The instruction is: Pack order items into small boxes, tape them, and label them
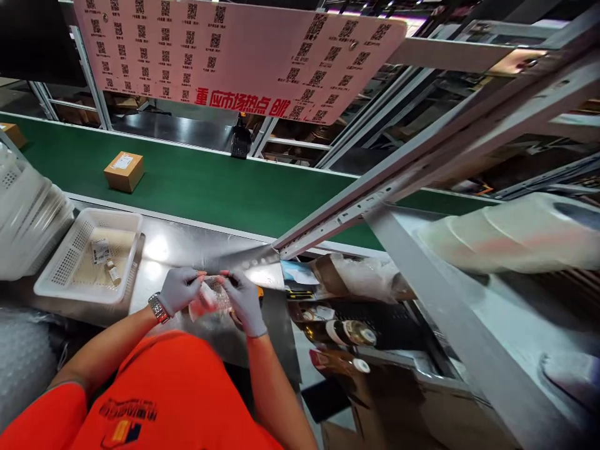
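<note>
My left hand [180, 289], in a grey glove with a metal watch at the wrist, has its fingers closed on one edge of a piece of clear bubble wrap [219, 297]. Pinching the opposite edge is my right hand [244, 302], gloved alike. Something red and white shows blurred in or behind the wrap; its kind cannot be made out. Both hands are above the steel bench [157, 250]. A yellow-and-black object [260, 292] lies partly hidden behind my right hand. Left of my hands, a white plastic basket [56, 275] holds a small bottle [113, 273] and a printed label [100, 251].
Beyond the bench runs a green conveyor belt [210, 187] carrying a cardboard box [124, 172]. A metal post [328, 219] rises at the right. Several bottles [351, 332] lie in the side rack. A pink board with codes [257, 50] hangs ahead; stacked white baskets [28, 219] stand left.
</note>
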{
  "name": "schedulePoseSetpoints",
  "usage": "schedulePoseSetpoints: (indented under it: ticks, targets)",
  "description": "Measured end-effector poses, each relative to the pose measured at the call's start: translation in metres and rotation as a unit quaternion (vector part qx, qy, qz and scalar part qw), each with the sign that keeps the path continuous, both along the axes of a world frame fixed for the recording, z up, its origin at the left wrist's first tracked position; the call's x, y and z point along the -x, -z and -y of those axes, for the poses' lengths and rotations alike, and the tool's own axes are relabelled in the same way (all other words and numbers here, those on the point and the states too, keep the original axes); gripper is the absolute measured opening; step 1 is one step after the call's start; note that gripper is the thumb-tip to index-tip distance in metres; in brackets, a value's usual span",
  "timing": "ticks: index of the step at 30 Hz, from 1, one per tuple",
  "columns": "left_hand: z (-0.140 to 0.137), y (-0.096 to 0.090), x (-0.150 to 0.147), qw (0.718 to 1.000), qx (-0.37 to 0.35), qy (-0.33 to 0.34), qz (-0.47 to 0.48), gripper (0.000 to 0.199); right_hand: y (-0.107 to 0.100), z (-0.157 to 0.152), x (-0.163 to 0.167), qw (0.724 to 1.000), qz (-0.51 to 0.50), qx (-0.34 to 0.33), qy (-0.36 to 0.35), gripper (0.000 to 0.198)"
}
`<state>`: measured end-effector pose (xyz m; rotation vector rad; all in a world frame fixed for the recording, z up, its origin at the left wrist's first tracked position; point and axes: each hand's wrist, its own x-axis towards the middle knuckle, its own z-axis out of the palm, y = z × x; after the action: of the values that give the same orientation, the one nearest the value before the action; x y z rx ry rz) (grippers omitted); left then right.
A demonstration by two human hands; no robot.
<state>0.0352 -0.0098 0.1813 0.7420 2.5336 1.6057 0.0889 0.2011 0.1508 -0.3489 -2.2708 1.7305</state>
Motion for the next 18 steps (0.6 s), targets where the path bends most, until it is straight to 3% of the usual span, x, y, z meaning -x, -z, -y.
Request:
schedulePoseSetpoints:
  ticks: [5, 9, 13, 14, 16, 18]
  targets:
    - [-0.014, 0.005, -0.002, 0.995, -0.051, -0.035, 0.078, 0.029, -0.016, -0.023, 0.011, 0.996, -0.023, -0.086, -0.013, 0.041]
    - [-0.023, 0.012, 0.003, 0.984, -0.063, -0.053, 0.158, 0.033, -0.013, -0.024, 0.011, 0.99, -0.009, -0.129, -0.064, 0.046]
    - [-0.027, 0.025, 0.009, 0.969, -0.079, -0.052, 0.228, 0.037, 0.008, 0.0, 0.004, 0.958, 0.045, -0.214, -0.185, 0.084]
    - [-0.028, 0.029, 0.008, 0.967, -0.079, -0.044, 0.24, 0.038, 0.016, 0.008, 0.005, 0.943, 0.078, -0.253, -0.201, 0.085]
    - [-0.026, 0.036, 0.007, 0.967, -0.068, -0.018, 0.244, 0.04, 0.032, 0.023, 0.009, 0.913, 0.152, -0.316, -0.206, 0.068]
    - [-0.017, 0.041, 0.008, 0.975, -0.029, 0.006, 0.219, 0.045, 0.047, 0.03, 0.016, 0.894, 0.209, -0.336, -0.21, 0.053]
